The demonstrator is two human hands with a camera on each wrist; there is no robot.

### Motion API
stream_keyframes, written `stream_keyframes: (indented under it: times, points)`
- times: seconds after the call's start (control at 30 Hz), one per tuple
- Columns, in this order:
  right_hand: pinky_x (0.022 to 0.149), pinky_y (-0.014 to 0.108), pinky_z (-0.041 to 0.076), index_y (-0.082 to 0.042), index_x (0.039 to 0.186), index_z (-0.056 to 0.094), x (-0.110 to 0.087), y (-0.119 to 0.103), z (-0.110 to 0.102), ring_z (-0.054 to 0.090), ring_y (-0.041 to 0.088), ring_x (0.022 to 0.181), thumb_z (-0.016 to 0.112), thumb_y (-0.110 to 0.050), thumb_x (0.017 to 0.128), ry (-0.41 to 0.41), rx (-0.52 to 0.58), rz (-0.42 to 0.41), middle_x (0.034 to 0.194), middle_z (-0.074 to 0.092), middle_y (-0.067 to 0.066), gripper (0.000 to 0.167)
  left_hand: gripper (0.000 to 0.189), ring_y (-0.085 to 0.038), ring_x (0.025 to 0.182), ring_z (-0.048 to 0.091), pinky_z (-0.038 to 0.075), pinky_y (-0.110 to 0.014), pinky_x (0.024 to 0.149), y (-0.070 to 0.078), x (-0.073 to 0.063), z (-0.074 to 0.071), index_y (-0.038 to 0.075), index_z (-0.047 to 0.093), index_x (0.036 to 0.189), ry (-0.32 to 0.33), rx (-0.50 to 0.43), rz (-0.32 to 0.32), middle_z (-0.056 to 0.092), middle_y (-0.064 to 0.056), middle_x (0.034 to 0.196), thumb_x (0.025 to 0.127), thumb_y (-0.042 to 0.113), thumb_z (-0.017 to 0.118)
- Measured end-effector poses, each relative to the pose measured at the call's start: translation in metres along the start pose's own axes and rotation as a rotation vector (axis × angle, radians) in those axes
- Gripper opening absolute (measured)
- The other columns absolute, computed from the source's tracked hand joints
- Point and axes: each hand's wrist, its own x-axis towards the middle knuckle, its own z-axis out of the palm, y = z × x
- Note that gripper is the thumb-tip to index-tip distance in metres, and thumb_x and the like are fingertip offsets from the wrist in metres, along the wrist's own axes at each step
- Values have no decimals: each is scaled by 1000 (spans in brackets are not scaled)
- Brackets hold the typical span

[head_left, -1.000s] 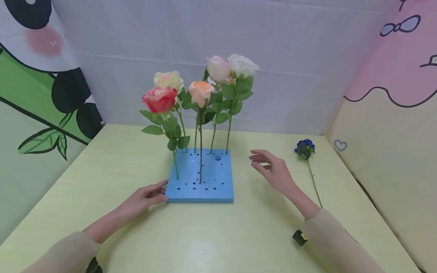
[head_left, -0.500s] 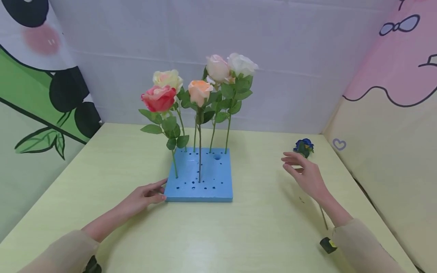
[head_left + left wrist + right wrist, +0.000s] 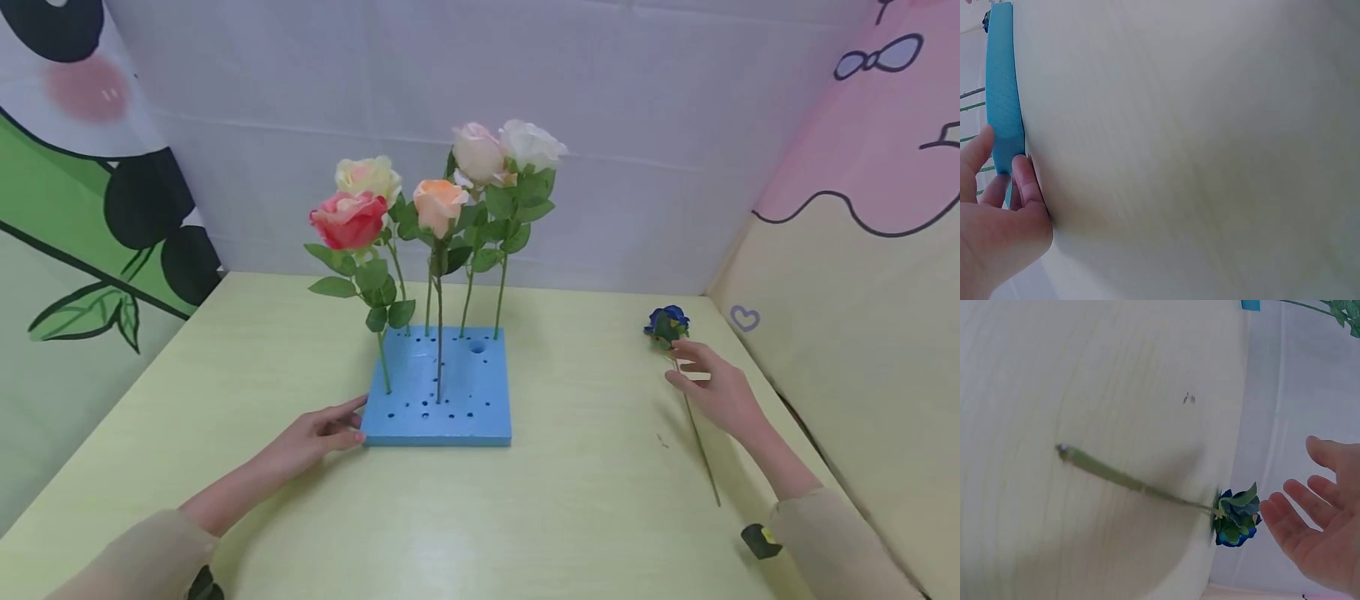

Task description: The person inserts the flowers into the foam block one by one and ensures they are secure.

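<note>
A light-blue foam block (image 3: 472,383) with rows of holes stands on the table, several artificial roses upright in it. My left hand (image 3: 318,437) rests against its left side, fingertips touching the edge and thumb at the front corner; the left wrist view shows these fingers (image 3: 1024,178) low beside the block. On the right lies a blue rose (image 3: 666,325), flower head away from me and bare stem toward me. My right hand (image 3: 718,392) hovers over its upper stem, thumb and fingers apart, nothing between them. In the right wrist view the fingertips are close by the flower head (image 3: 1235,519).
In the block stand a red-pink rose (image 3: 351,220), a cream rose (image 3: 371,177), a peach rose (image 3: 438,207), a pale pink rose (image 3: 477,152) and a white rose (image 3: 532,144). A pale cloth (image 3: 637,208) backs the table, with printed panels at both sides.
My right hand has moved right from beside the block to over the blue rose's stem. The left hand and the block have stayed in place.
</note>
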Motion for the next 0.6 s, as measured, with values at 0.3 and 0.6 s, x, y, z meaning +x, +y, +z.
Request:
stream_keyframes:
  times: [0.3,0.6]
  points:
    - [92,56,51,-1,150,33,-2,28,-11,52,51,124,65,-30,96,-162,-1,107,146,45,30,69,69,-20,108,56,45,-32,87,1,0,2,15,36,154,-7,-15,-10,58,-13,128,95,35,65]
    - [95,60,46,8,149,27,3,55,-7,48,55,124,72,-28,91,-333,33,128,142,42,36,82,68,-21,109,56,44,-32,85,1,-1,0,15,37,153,1,-5,-5,58,-13,129,95,35,65]
